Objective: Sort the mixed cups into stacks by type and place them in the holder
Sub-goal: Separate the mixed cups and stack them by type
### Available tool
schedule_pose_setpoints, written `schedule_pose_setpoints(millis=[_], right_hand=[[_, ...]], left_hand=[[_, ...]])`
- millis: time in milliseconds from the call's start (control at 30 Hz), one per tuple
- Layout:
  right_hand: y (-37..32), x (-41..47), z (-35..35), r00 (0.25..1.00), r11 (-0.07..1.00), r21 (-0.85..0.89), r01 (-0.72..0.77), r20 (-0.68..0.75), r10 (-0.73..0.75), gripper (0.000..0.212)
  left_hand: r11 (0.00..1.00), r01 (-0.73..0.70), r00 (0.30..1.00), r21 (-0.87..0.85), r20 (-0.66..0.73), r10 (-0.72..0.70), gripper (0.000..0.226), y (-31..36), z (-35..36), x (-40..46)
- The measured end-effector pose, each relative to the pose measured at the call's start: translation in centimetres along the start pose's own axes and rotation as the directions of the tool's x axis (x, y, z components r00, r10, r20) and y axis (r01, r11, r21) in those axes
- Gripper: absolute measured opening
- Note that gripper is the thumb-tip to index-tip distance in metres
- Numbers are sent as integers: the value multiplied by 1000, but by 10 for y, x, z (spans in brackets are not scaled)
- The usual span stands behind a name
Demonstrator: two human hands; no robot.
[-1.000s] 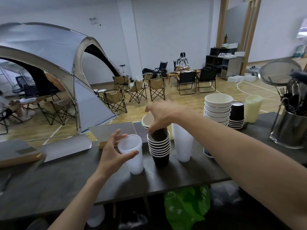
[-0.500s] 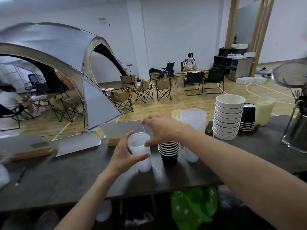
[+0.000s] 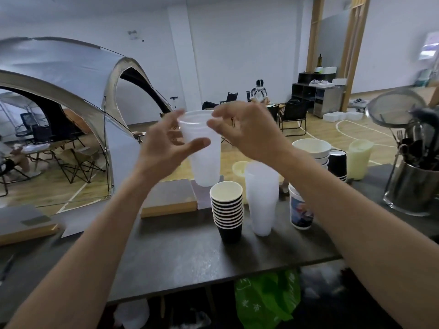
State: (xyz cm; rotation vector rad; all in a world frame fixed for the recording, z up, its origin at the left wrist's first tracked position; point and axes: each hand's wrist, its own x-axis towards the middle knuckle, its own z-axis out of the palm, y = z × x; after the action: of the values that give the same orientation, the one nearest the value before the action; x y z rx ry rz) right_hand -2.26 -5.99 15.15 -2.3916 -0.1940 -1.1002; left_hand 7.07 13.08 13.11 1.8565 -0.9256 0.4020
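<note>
A clear plastic cup is raised in the air above the dark table. My left hand grips its side with thumb and fingers. At the cup's rim my right hand pinches the edge. Below stand a stack of black paper cups and, to its right, a stack of clear plastic cups. Further right are a printed cup, a stack of white bowls, a second black cup stack and a yellowish cup.
A metal utensil pot with a strainer stands at the table's right end. Flat wooden boards lie at the back left. A green bag hangs under the table. A tent and folding chairs fill the room behind.
My left hand has lifted the clear cup off the table to chest height. My right hand left the black cup stack and came up to the clear cup's rim.
</note>
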Motion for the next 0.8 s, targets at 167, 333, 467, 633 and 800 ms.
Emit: schedule_pose_setpoints(millis=[167,333,467,633,800], right_hand=[[43,-5,-60,991,990,-92,-110,-87,102,39],[78,-18,-66,992,979,-163,-123,-54,116,40],[88,-21,-68,995,983,-153,-100,-40,95,39],[91,-16,-74,997,983,-168,-75,-17,73,37],[100,-21,-76,998,979,-193,-59,13,63,37]], left_hand=[[994,-44,998,-103,47,49,94,35,66,42],[991,-27,996,-132,81,38,98,26,103,44],[990,-21,998,-141,51,29,97,23,109,44],[989,2,1000,-150,27,2,97,25,117,44],[992,13,1000,-125,13,-11,89,25,124,41]])
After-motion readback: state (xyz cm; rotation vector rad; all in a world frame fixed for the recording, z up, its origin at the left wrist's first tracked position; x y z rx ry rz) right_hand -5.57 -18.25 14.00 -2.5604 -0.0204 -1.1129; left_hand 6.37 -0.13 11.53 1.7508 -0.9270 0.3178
